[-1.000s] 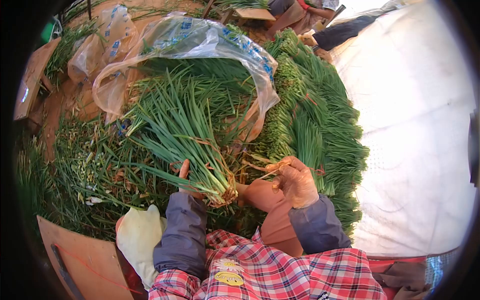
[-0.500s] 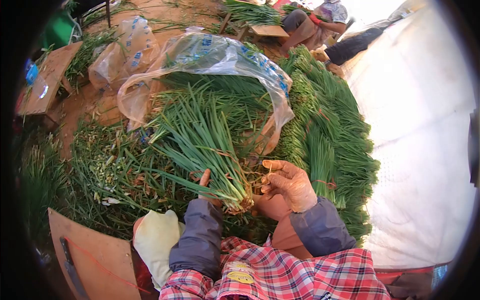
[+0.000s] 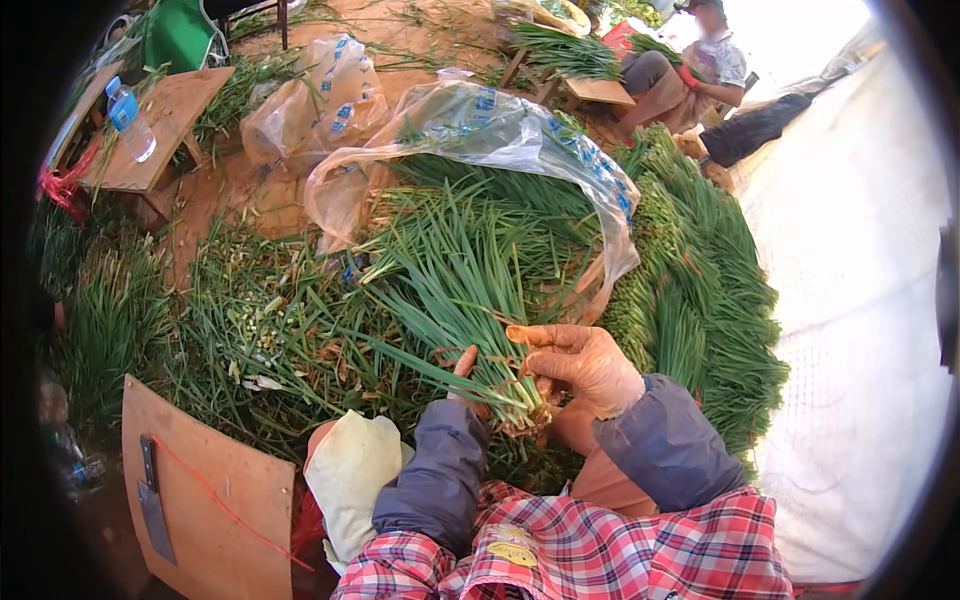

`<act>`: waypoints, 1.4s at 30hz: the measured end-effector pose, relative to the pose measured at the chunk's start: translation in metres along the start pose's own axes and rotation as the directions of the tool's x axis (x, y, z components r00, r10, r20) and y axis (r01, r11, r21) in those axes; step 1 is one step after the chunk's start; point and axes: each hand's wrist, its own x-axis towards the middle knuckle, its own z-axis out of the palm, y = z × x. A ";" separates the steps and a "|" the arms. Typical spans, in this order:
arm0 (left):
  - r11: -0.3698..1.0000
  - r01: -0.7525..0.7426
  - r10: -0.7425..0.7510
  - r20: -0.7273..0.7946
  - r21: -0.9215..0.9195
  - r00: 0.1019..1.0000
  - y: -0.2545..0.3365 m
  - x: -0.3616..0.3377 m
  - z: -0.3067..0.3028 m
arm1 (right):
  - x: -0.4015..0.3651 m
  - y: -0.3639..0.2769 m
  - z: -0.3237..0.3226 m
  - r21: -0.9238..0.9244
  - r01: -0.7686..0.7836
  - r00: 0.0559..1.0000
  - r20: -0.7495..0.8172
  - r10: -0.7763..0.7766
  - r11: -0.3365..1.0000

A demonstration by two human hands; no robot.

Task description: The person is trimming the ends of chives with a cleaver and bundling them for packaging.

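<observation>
A bunch of long green stalks [image 3: 465, 290] lies slanted in front of me, its pale root end toward my lap. My left hand [image 3: 466, 382] is wrapped round the bunch from below near the roots, one finger showing on its left side. Above the right side of the root end is my right hand [image 3: 580, 365], its thumb and index finger close together at the stalks. Whatever is between those fingertips is too small to make out. A thin reddish tie shows around the stalks beside them.
Bundled greens [image 3: 700, 290] are stacked on the right beside a white sheet [image 3: 850, 300]. Behind the bunch is a clear plastic bag [image 3: 470, 120]. A board [image 3: 210, 500] with a knife [image 3: 155, 505] is lower left. Another person [image 3: 700, 75] sits at the back right.
The view has shifted, so the scene sits further right and lower. My right hand has moved left onto the stalks near the root end, while my left hand keeps its hold.
</observation>
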 end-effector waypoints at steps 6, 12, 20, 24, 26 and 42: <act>0.999 0.026 -0.025 0.028 -0.043 0.999 0.003 -0.002 0.007 | 0.005 -0.010 0.005 0.028 -0.043 0.998 0.047 0.041 0.999; 0.994 0.035 -0.027 0.079 -0.099 0.996 -0.003 0.018 -0.019 | 0.017 -0.003 0.001 0.066 -0.064 0.995 0.085 0.059 0.996; 0.994 0.083 -0.068 0.178 -0.075 0.982 0.001 0.005 -0.003 | 0.026 0.000 0.004 -0.032 -0.053 0.996 0.070 0.056 0.998; 0.977 0.105 -0.078 0.148 -0.185 0.986 0.010 -0.024 0.043 | 0.031 -0.005 0.018 -0.046 -0.013 0.994 0.109 0.018 0.999; 0.959 0.113 -0.018 0.343 -0.258 0.939 0.005 -0.011 0.031 | 0.037 -0.018 0.038 -0.088 0.003 0.988 0.156 0.011 0.996; 0.978 0.095 -0.100 -0.019 -0.188 0.995 0.013 -0.026 0.025 | 0.081 0.028 -0.051 -0.283 -0.017 0.969 -0.242 -0.054 0.959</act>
